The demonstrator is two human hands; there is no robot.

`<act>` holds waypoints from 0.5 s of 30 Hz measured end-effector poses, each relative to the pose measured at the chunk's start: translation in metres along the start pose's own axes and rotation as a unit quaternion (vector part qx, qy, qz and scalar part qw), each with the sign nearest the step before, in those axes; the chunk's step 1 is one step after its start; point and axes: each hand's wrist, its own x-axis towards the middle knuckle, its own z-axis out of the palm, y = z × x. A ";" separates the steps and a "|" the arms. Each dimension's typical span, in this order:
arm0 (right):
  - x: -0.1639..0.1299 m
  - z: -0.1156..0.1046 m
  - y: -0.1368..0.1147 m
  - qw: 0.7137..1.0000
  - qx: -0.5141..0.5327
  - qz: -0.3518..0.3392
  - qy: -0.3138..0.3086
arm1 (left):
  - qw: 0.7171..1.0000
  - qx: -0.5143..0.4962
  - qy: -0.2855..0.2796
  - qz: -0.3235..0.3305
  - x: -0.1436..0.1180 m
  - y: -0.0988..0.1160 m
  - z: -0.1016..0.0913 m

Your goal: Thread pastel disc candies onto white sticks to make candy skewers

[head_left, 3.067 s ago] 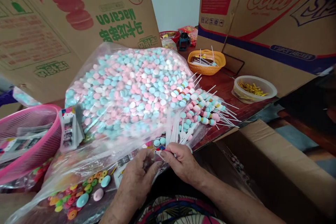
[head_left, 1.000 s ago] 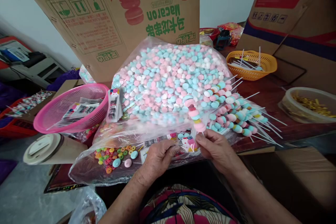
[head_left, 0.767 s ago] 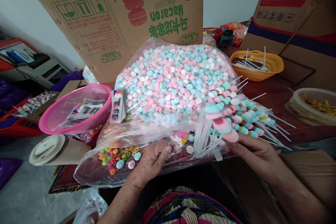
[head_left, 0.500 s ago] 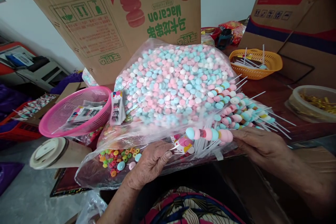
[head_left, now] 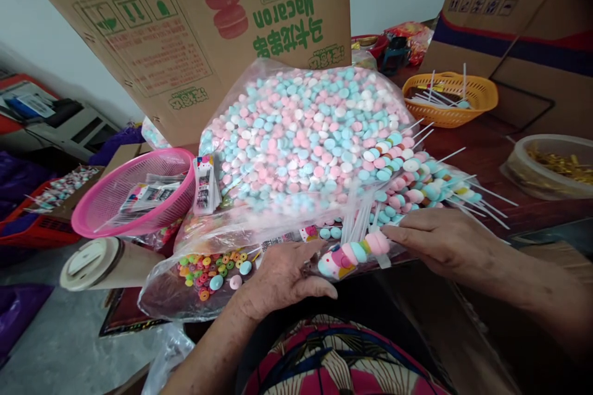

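A candy skewer (head_left: 359, 251) of pink and blue marshmallows is partly covered by a printed clear wrapper (head_left: 336, 261). My right hand (head_left: 440, 237) pinches its right end, where the fingers hide the stick. My left hand (head_left: 290, 274) is at the wrapper's other end, thumb and forefinger spread apart with that end in the gap between them. Just behind the skewer lie several white sticks (head_left: 356, 219). A pile of finished-looking candy skewers (head_left: 417, 182) sits beyond my right hand. Ring candies (head_left: 208, 271) lie in the clear bag left of my left hand.
A large clear bag of pastel marshmallows (head_left: 301, 136) fills the middle, before a cardboard box (head_left: 278, 18). To the left are a pink basket (head_left: 88, 216), stacked wrappers (head_left: 204, 185) and a lidded cup (head_left: 106, 262). To the right are a yellow basket (head_left: 445, 117) and a plastic tub (head_left: 523, 173).
The wrapper, earlier in my left hand, now covers the skewer's left part. My right hand has moved left and the skewer tilts down to the left. My left thumb has spread from the forefinger.
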 end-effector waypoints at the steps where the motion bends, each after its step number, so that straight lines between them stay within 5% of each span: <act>1: 0.003 0.000 -0.002 1.000 -0.007 -0.028 -0.011 | 1.000 0.007 -0.008 -0.013 0.003 0.002 0.002; 5: 0.012 -0.005 -0.006 0.996 0.007 -0.073 -0.052 | 0.994 -0.032 -0.070 -0.076 0.010 0.006 0.003; 9: 0.012 -0.009 -0.003 0.990 0.027 -0.099 -0.094 | 0.987 -0.112 -0.103 -0.051 0.010 0.007 -0.004; 15: 0.009 -0.011 -0.005 0.984 0.076 -0.076 -0.142 | 0.991 -0.038 -0.126 -0.022 0.017 0.016 -0.012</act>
